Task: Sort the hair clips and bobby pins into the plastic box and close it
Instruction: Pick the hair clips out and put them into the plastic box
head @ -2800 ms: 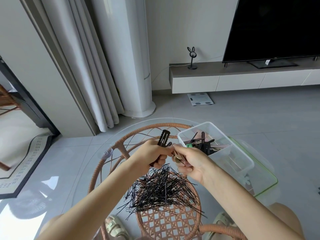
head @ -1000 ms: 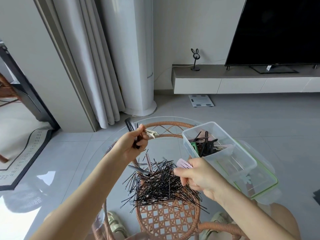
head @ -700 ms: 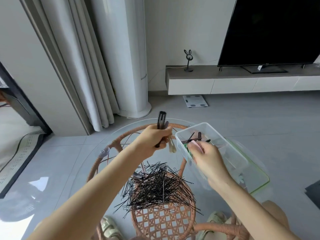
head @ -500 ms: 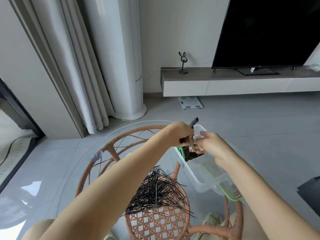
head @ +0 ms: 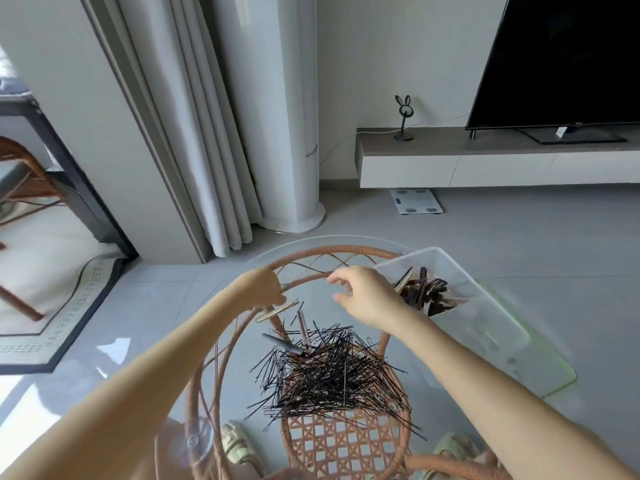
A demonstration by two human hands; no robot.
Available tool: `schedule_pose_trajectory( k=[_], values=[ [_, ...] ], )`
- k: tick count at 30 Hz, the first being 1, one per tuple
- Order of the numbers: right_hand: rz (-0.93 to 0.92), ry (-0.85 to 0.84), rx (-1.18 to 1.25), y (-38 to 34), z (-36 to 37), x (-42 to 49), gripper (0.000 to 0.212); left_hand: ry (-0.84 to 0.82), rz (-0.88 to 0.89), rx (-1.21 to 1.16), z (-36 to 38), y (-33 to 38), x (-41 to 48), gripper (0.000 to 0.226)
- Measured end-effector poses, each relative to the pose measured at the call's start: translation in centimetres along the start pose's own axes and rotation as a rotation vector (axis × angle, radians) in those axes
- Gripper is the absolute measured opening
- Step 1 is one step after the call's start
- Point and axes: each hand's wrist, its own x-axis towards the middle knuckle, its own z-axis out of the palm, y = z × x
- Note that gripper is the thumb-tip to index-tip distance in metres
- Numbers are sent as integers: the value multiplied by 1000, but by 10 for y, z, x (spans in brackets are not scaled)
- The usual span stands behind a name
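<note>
Near the far-left edge of the glass tabletop (head: 304,254), the left hand (head: 261,289) curls its fingers round a tan hair clip (head: 277,310), probably kept ready to pass across. The bobby pins (head: 332,372) lie heaped mid-table, two more clips (head: 284,344) on their far side. The right hand (head: 367,296), fingers loosely spread and empty, hovers beside the plastic box (head: 485,323) at the right edge. The box rests on its lid (head: 554,379), open for filling.
</note>
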Motion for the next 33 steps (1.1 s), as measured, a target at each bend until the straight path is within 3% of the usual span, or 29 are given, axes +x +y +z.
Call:
schedule_pose_trajectory(
  k=[2,5,11,15,17,20,23,27,30,33],
  values=[
    [-122,-117,-110,-12,20,15,47,-28,24,123,17,-30,-1,46],
    [-226,-287,-243,-25,39,32,57,52,134,111,30,-45,-11,55],
    [-389,-379,-468,-33,44,44,26,140,309,86,47,-63,-21,33],
    [-508,-363,-578,-28,39,42,11,101,354,104,49,-64,-18,20],
    [-497,-360,-558,-22,34,41,8,78,385,73,46,-64,-19,11],
    [-388,-415,-457,-16,19,43,14,62,422,-48,39,-72,-20,20],
    [-277,-470,-330,-17,3,46,21,93,419,-177,31,-77,-26,8],
    [-193,-473,-133,-16,-9,50,13,193,263,-347,27,-78,-22,18],
    [-149,-460,-2,-14,-14,48,11,327,174,-210,37,-67,-12,10],
    [-94,-470,56,-12,-16,39,21,352,123,14,54,-46,-4,16]
  ],
)
